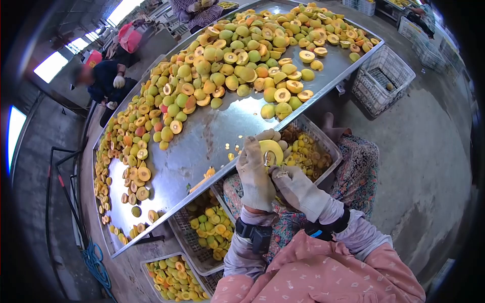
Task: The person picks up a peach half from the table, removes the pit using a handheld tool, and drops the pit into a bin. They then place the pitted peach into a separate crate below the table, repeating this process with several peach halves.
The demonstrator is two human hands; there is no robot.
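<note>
My left hand (254, 174), in a pale work glove, is closed around a yellow-green fruit half (273, 149) near the table's front edge. Close beside it on the right, my right hand (299, 188), also gloved, has its fingers pressed together at the fruit's lower side. A small metal loop shows at the fruit by the right fingertips; its handle is hidden in that hand. Beyond both hands, many halved and whole fruits (202, 68) are heaped on the metal table (202, 136).
A crate of fruit pieces (331, 146) stands beneath my hands. Two more crates hold fruit at the lower left, one being a white crate (145, 270). Another white crate (391, 103) stands at right. Gloved co-workers (108, 76) sit beyond the table. A blue hose (95, 262) lies left.
</note>
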